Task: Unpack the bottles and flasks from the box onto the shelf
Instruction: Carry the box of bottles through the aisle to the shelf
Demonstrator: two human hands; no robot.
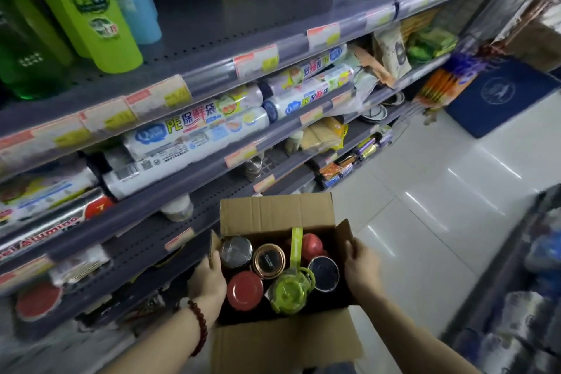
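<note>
An open cardboard box (pixel 273 212) sits low in front of me, its flaps spread. Inside stand several bottles and flasks, seen from above: a steel lid (pixel 236 251), a copper-rimmed black lid (pixel 269 260), a red lid (pixel 244 290), a lime-green flask with a strap (pixel 288 291), a dark lid (pixel 323 273) and a red-topped one (pixel 312 244). My left hand (pixel 208 278) grips the box's left wall, fingers over the edge. My right hand (pixel 361 267) holds the right wall by its flap.
Grey store shelves (pixel 212 70) run along the left, stocked with green and blue bottles (pixel 91 6), rolls of plastic bags (pixel 197 130) and foil. A bare stretch of shelf (pixel 145 240) lies left of the box. White floor tiles and a blue mat (pixel 501 94) lie right.
</note>
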